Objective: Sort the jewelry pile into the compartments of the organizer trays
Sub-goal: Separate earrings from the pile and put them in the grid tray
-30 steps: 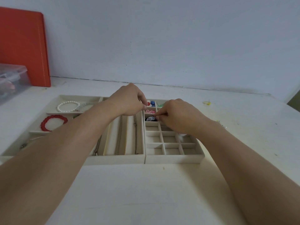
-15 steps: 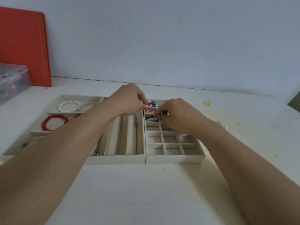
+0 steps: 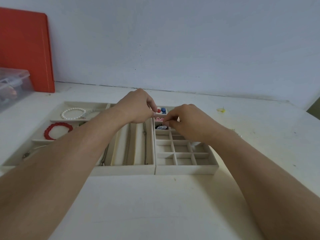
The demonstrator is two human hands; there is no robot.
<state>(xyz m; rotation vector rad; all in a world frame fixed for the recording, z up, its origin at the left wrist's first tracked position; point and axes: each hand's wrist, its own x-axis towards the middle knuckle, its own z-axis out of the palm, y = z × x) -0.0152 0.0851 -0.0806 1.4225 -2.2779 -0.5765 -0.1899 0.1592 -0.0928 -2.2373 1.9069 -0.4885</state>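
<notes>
Three cream organizer trays stand side by side. The right grid tray (image 3: 186,169) holds red and blue beads (image 3: 161,110), a pink piece (image 3: 159,119) and a dark blue-white piece (image 3: 161,127) in its far-left cells. My right hand (image 3: 186,121) hovers over those cells with fingertips pinched together; what they pinch is too small to make out. My left hand (image 3: 138,108) is curled over the far end of the middle tray (image 3: 124,169), where chains (image 3: 128,144) lie in long slots. The left tray (image 3: 55,120) carries a pearl bracelet (image 3: 73,113) and a red bead bracelet (image 3: 58,130).
An orange board (image 3: 26,49) leans on the wall at the far left, with a clear plastic box (image 3: 12,87) in front of it. A small yellow item (image 3: 221,110) lies on the white table right of the trays. The wall runs close behind the trays.
Both hands stay over the far cells of the grid tray with only slight finger shifts. The trays and jewelry have not moved.
</notes>
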